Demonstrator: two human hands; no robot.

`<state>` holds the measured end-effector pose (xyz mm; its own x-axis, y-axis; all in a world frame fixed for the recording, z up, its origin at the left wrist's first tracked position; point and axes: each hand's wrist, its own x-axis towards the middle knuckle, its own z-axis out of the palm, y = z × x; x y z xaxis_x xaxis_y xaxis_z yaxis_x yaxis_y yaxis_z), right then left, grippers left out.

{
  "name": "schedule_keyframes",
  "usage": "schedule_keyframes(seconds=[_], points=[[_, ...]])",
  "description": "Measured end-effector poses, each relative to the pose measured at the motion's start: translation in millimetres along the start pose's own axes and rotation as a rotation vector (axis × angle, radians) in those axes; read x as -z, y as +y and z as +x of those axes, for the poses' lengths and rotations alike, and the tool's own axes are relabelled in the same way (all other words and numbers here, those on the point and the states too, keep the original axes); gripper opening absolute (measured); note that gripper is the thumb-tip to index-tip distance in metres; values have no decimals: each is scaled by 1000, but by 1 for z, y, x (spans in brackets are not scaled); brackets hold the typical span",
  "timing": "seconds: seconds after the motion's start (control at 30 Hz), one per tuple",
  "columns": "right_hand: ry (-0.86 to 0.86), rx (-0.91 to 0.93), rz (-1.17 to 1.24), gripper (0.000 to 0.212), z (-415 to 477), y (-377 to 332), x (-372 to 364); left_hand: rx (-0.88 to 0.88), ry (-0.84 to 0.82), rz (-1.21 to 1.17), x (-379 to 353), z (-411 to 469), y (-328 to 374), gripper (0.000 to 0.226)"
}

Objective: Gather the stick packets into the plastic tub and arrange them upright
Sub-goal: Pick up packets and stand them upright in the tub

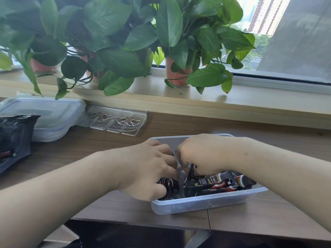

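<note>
A clear plastic tub sits on the brown table near its front edge. Both hands reach into it. My left hand grips a bunch of black stick packets at the tub's left end, standing roughly on end. My right hand pinches one thin black packet by its top, tilted, in the middle of the tub. Several more black-and-red stick packets lie flat and slanted in the tub's right half. The tub's far wall is partly hidden by my hands.
A black plastic bag lies at the left edge. Behind it rest a translucent tub lid and a clear heart-pattern tray. Potted plants line the wooden windowsill. The table's front edge runs just below the tub.
</note>
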<state>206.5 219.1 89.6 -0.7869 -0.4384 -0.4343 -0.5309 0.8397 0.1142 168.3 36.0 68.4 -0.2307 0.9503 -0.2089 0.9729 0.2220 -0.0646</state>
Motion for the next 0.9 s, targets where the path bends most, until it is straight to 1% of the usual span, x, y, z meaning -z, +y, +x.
schedule_keyframes(seconds=[0.07,0.13,0.27,0.37,0.43,0.53,0.6,0.67,0.77,0.9], points=[[-6,-7,4,29,1,4,-5,-4,1,17,0,1,1,75],[24,3,-2,26,0,8,-7,0,3,18,0,2,3,75],[167,30,92,21,-2,16,-7,29,38,17,0,1,5,70],[240,78,79,22,3,16,-19,73,96,-12,0,-3,5,68],[251,111,67,22,4,15,-25,94,162,-60,1,-10,2,62],[422,219,41,13,1,15,-30,121,287,-112,2,-23,-7,43],[471,280,34,15,0,16,-33,127,316,-95,1,-30,-12,37],[473,313,2,22,-1,16,-34,125,284,-82,-3,-33,-14,39],[478,317,-69,28,-2,17,-36,125,184,-95,-11,-30,-16,51],[485,342,-68,32,-2,18,-38,81,172,-178,-15,-26,-17,54]])
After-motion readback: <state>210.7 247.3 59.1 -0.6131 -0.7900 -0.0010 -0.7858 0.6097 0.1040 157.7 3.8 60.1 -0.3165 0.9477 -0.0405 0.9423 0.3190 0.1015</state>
